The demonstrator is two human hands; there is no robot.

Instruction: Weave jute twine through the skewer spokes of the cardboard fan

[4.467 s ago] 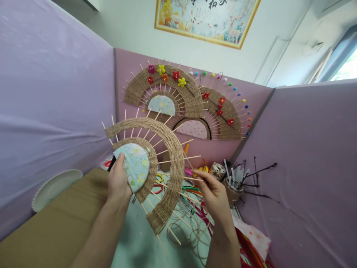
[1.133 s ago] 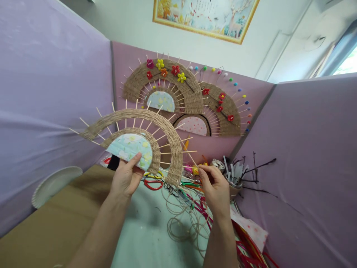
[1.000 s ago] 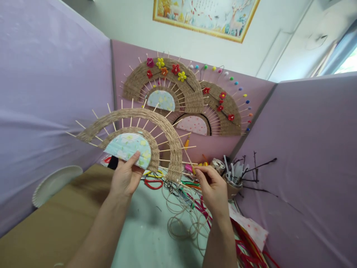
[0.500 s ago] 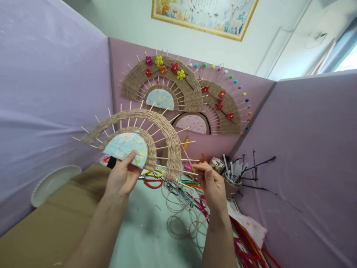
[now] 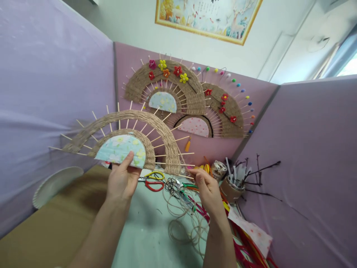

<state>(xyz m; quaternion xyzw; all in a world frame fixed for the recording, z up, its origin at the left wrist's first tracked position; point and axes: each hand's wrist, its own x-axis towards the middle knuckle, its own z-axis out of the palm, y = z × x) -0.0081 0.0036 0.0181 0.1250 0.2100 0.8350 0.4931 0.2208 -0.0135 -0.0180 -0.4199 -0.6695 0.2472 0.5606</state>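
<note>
My left hand (image 5: 122, 180) grips a half-round woven fan (image 5: 145, 119) by its base, thumb pressed on the pale blue floral half-disc (image 5: 122, 149). Thin wooden sticks radiate through two bands of brown twine, with a gap between the bands. At the fan's lower right edge, my right hand (image 5: 206, 186) pinches a strand of twine (image 5: 182, 158) that runs up to the outer band. Its fingertips are close to the lowest sticks. Loose coils of twine (image 5: 180, 230) lie on the table below.
Scissors with red and yellow handles (image 5: 154, 181) lie behind my hands. A pot of white sticks (image 5: 232, 188) and dark twigs (image 5: 259, 171) stand at right. Two finished fans (image 5: 167, 74) hang on the pink panel. A white scalloped plate (image 5: 55, 186) leans at left.
The fan has turned and tilted, its left end swinging further left. My right hand has moved down and slightly left along the fan's right edge, still pinching the twine.
</note>
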